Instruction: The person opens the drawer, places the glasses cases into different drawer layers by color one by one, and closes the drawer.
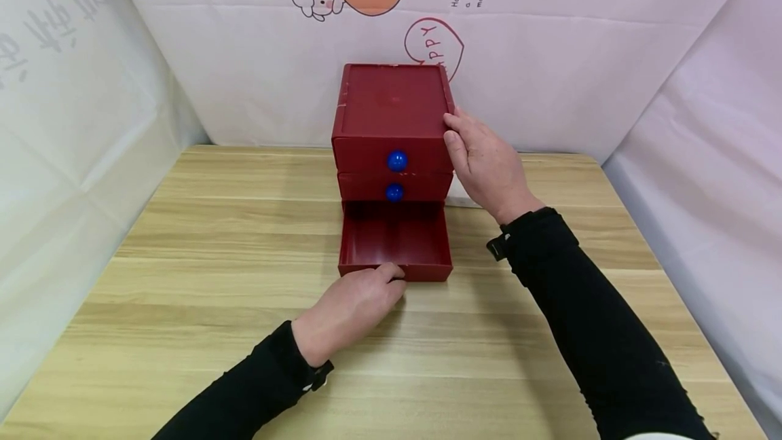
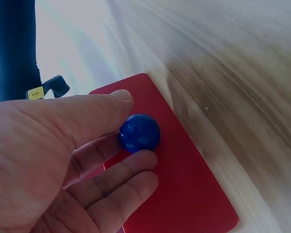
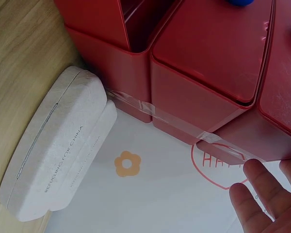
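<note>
A dark red cabinet [image 1: 394,104] of three stacked drawers stands at the back of the table. Its bottom drawer [image 1: 394,240] is pulled out, and nothing lies inside. My left hand [image 1: 354,304] is at that drawer's front, thumb and fingers around its round blue knob [image 2: 139,133]; the head view hides this knob behind the hand. The two upper drawers are closed, each with a blue knob [image 1: 397,161]. Against the cabinet's upper right side rests my right hand [image 1: 489,161], its fingers extended, seen also at the corner of the right wrist view.
A white case [image 3: 58,145] with printed lettering lies on the wooden table [image 1: 214,277], right beside the cabinet. Behind rises a white printed cloth [image 1: 256,66], with more white cloth at both sides. Clear tape [image 3: 174,121] runs along the cabinet's side.
</note>
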A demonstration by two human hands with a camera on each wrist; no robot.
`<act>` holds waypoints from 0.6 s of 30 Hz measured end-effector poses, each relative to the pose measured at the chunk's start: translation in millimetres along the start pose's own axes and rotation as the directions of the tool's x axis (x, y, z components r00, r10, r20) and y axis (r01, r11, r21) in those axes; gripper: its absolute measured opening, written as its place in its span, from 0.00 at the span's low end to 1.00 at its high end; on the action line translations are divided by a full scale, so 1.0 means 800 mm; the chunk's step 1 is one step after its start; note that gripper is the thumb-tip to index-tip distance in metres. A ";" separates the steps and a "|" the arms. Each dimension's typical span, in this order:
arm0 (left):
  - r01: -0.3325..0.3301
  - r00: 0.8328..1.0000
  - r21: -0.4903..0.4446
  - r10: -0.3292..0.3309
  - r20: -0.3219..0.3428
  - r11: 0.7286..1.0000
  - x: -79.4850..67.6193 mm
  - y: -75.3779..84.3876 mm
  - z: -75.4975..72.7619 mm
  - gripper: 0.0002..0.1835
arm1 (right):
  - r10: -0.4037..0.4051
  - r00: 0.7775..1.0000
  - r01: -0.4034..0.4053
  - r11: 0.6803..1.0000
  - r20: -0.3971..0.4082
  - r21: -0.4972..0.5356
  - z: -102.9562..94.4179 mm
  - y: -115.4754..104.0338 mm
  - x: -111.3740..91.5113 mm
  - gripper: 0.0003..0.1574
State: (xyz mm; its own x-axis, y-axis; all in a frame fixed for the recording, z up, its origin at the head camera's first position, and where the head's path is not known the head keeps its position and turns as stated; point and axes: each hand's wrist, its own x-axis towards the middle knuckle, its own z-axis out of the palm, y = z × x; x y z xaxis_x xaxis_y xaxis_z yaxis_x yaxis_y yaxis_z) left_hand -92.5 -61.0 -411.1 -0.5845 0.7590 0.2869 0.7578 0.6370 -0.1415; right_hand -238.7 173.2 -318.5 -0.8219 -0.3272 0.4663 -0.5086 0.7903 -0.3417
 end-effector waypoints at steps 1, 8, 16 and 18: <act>0.001 1.000 0.001 -0.001 -0.002 1.000 0.000 0.001 0.000 0.09 | 0.001 1.000 -0.001 1.000 0.001 -0.002 0.000 0.000 0.000 0.38; -0.005 1.000 0.049 0.004 0.010 0.999 -0.004 0.005 -0.004 0.09 | 0.000 1.000 0.000 1.000 0.003 -0.003 -0.001 -0.001 0.001 0.38; -0.009 1.000 0.070 0.009 0.011 0.997 -0.006 0.009 -0.005 0.09 | 0.001 1.000 -0.001 1.000 0.004 -0.003 -0.001 0.000 0.001 0.37; -0.011 1.000 0.067 0.010 0.012 0.998 -0.007 0.010 -0.006 0.08 | -0.004 1.000 0.004 1.000 0.002 -0.001 -0.001 0.000 0.001 0.37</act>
State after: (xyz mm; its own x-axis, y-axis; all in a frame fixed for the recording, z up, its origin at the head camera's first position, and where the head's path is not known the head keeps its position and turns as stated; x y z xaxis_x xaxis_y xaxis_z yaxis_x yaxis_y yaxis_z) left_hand -82.0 -60.4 -409.4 -0.5804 0.7669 0.2739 0.7429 0.6364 -0.2078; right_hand -239.3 172.7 -317.5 -0.8203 -0.3312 0.4662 -0.5115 0.7895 -0.3392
